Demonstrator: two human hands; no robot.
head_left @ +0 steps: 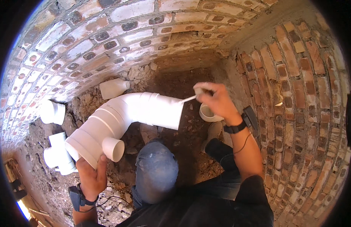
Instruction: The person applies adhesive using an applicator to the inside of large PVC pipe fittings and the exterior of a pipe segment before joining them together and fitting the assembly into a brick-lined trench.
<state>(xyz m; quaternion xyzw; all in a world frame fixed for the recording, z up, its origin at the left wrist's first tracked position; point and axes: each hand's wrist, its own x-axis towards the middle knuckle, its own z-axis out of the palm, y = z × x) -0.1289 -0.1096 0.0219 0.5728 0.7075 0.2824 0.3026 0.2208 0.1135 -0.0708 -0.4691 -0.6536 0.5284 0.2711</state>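
Left hand (93, 177) clamped on near end of white branched pipe (115, 116), pipe over dirt floor (179, 81), right hand (218, 101) pinching thin white stick (189, 99), tip at pipe's far end, white cup (206, 113) partly behind that hand, brick wall (296, 132) alongside.

I count one pipe assembly (112, 116), one stick (189, 99), one bottle (112, 89), one tub (211, 119), and apparently two loose fittings (63, 153).

2 brick walls (292, 102) flank the dirt floor (175, 81), a pale bottle (113, 89) beside rubble (139, 72).
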